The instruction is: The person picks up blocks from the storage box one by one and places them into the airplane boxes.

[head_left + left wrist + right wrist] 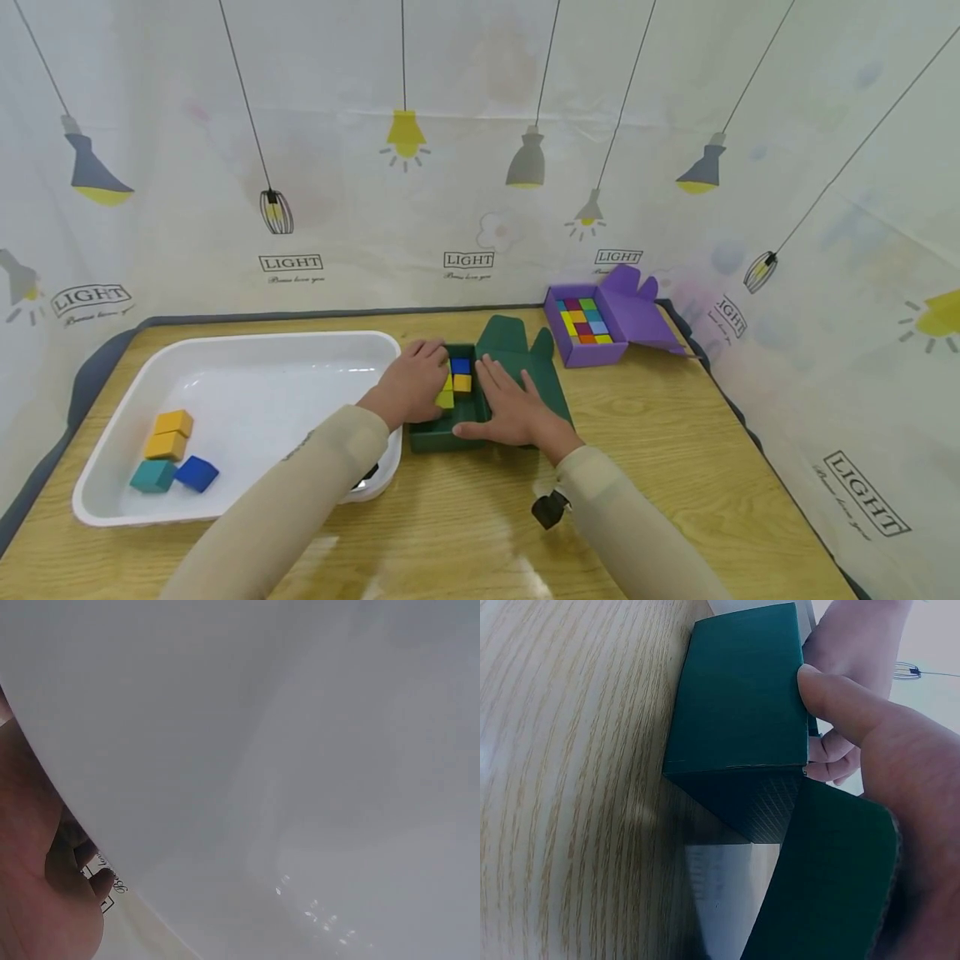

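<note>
My left hand (411,385) reaches over the left side of an open green box (450,437), its fingers bent down into it beside yellow-green blocks (446,398). The palm hides whether it grips one. A blue block (461,366) and an orange-yellow block (462,383) also lie in the box. My right hand (513,408) rests on the box's right side and open lid (551,383), fingers extended. In the right wrist view, the thumb (840,701) touches the top edge of the box wall (742,690). White plastic fills most of the left wrist view.
A white tray (300,335) stands at the left, holding two orange-yellow blocks (167,446), a teal block (153,476) and a blue block (197,473). Back right, an open purple box (596,356) contains several colored blocks (583,321). A printed curtain (337,208) borders the wooden table (675,467).
</note>
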`<state>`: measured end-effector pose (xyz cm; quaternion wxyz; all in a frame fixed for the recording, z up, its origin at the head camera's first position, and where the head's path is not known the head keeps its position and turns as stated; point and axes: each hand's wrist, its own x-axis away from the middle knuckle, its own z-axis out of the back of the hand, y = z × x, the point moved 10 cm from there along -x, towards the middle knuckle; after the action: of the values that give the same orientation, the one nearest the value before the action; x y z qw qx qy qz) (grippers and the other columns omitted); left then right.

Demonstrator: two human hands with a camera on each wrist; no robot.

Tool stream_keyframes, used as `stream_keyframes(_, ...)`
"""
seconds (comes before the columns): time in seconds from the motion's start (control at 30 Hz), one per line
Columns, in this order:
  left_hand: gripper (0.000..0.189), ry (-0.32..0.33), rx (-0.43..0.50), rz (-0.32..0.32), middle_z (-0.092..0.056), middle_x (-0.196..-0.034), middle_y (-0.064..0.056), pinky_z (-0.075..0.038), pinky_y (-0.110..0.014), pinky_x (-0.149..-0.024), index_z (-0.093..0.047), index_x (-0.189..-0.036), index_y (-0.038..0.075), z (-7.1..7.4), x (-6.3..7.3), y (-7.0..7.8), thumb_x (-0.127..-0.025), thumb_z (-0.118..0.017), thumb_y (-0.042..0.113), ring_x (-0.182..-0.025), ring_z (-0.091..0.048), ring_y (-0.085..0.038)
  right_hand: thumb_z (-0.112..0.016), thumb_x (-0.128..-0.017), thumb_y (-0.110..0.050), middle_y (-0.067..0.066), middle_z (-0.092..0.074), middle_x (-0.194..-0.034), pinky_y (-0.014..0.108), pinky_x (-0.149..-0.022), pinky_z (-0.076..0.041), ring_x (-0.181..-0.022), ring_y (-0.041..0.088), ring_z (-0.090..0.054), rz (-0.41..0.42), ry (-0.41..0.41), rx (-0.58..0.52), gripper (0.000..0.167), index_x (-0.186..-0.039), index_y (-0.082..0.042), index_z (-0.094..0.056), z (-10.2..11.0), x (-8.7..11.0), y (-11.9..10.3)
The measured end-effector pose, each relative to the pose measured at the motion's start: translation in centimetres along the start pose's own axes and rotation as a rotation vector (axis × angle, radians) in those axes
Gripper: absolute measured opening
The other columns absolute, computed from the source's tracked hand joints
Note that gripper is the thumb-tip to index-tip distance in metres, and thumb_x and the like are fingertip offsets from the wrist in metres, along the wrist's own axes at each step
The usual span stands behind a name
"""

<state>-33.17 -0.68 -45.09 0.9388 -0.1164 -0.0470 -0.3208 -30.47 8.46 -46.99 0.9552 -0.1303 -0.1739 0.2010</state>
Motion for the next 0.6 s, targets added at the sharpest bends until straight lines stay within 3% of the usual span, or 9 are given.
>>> stream_keyframes(0.6, 0.056, -0.028, -0.051, 0.037, -0.049, -0.145, -0.009, -0.021, -0.045, -0.123, -0.066, -0.122, 0.007, -0.19, 0.05, -0.09, -0.085, -0.067, 0.05, -0.146, -0.029, -0.027, -0.055, -0.083, -0.072, 0.006, -0.003, -0.166, 0.06, -0.122, 0.0, -0.154, 0.024, -0.006, -0.005, 0.001, 0.0, 0.107, -0.158, -0.013, -0.006, 0.22, 0.2, -0.24)
